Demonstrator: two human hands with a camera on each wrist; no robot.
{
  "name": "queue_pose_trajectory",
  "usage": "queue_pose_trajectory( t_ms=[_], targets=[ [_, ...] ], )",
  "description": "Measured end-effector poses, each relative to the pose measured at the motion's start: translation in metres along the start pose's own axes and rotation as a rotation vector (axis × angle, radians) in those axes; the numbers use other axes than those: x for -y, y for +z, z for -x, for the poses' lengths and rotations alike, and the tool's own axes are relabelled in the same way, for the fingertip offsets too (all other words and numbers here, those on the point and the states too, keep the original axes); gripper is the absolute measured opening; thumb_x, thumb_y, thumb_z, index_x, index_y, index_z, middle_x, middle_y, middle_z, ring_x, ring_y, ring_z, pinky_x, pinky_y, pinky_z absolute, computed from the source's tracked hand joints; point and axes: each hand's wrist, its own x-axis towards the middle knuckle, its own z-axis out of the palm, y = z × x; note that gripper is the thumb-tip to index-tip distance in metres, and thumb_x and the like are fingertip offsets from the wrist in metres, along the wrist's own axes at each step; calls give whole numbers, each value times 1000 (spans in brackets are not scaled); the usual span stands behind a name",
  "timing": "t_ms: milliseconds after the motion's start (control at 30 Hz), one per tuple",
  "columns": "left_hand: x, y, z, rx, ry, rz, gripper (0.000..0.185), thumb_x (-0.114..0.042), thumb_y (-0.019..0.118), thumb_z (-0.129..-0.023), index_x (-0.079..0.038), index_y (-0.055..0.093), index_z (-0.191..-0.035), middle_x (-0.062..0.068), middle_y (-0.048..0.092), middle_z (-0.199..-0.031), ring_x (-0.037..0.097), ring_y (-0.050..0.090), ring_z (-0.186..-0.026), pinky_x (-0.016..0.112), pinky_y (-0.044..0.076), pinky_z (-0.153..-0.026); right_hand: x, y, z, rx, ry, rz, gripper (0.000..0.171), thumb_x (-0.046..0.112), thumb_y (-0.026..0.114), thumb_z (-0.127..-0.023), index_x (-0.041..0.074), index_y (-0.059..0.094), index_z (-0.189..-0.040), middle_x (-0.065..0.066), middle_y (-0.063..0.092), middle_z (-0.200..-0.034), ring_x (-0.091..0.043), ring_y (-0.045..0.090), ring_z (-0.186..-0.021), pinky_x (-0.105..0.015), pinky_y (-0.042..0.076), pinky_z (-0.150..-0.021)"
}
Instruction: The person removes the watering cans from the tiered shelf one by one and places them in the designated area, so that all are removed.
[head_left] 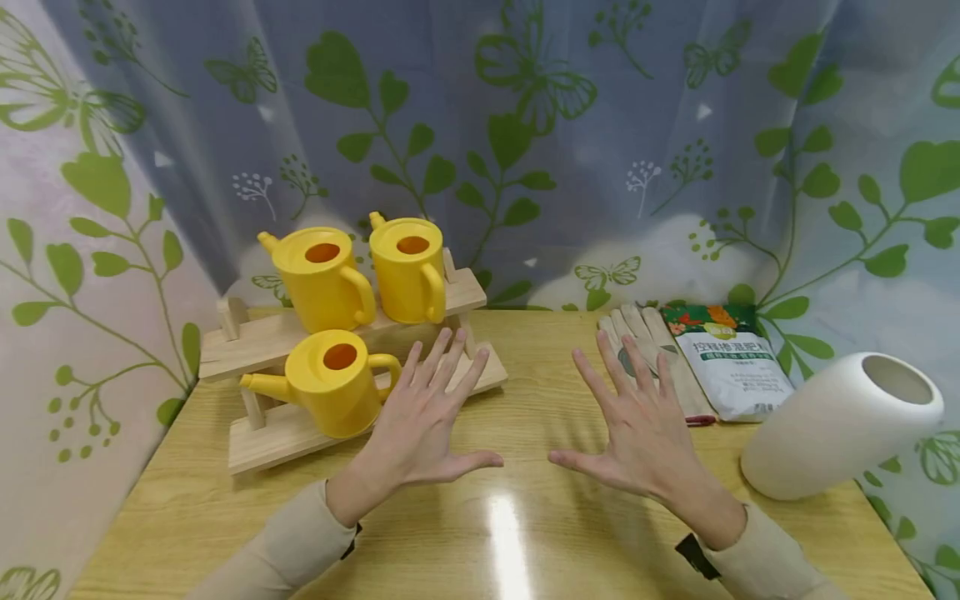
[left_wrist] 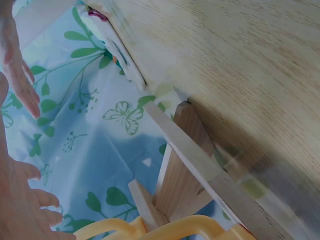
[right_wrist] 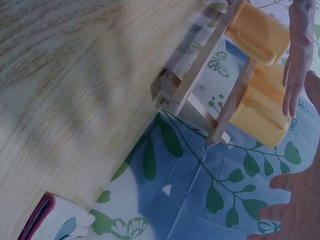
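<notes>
Both hands hover above the table with fingers spread, holding nothing. My left hand (head_left: 422, 425) is nearest the front yellow watering can (head_left: 337, 385), partly overlapping its handle side in the head view. That can stands on the lower step of a wooden two-step rack (head_left: 262, 446). On the upper step are two more yellow watering cans, one at the left (head_left: 318, 287) and one at the right (head_left: 408, 279). My right hand (head_left: 641, 429) is in front of a pair of work gloves (head_left: 678, 367), covering part of them. In the right wrist view the glove cuff (right_wrist: 47, 215) shows at the bottom.
A green and white packet (head_left: 731, 367) lies beside the gloves. A tall white vase (head_left: 832, 429) stands at the right of the wooden table (head_left: 525, 400). A leaf-patterned curtain (head_left: 465, 108) hangs behind and at both sides.
</notes>
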Motion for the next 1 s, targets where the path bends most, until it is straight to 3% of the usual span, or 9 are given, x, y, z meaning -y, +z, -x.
queue_pose_trajectory(
  t_ms=[167,400,567,767,867,1000],
  targets=[
    [0,0,0,-3,6,0,134,-94,61,-75,-16,10,-172,19,7,-178,37,14,-166,65,23,-136,1,-1,1,-4,1,3,126,107,14,-77,21,36,-166,-12,18,-178,-47,24,-160,-84,24,-124],
    [1,0,0,-33,16,4,132,-93,62,-74,-14,21,-170,20,10,-177,38,18,-165,65,26,-135,2,-3,0,-12,0,9,126,106,13,-77,19,39,-165,-13,20,-177,-47,25,-160,-83,25,-124],
    [1,0,1,-21,14,11,134,-93,62,-74,-16,12,-172,19,10,-178,38,17,-166,66,25,-135,3,-2,0,-14,-5,14,125,106,14,-78,21,36,-166,-13,22,-177,-47,25,-160,-83,25,-124],
    [1,-1,2,-8,16,19,134,-92,64,-75,-16,11,-172,20,9,-178,38,17,-166,66,26,-135,4,-1,1,-9,-1,20,124,106,14,-78,21,36,-166,-13,20,-177,-46,24,-161,-82,25,-125],
    [2,-9,2,19,14,57,131,-90,63,-78,-17,10,-172,19,10,-178,38,16,-166,64,26,-135,4,-2,0,-3,4,15,124,106,14,-78,20,36,-166,-12,20,-178,-45,24,-161,-80,25,-126],
    [10,-32,9,29,-31,199,118,-88,57,-87,-16,16,-171,17,17,-177,37,19,-166,60,29,-136,4,-6,-3,16,9,-38,121,104,22,-80,21,35,-167,-13,23,-177,-46,28,-160,-74,26,-128]
  ],
)
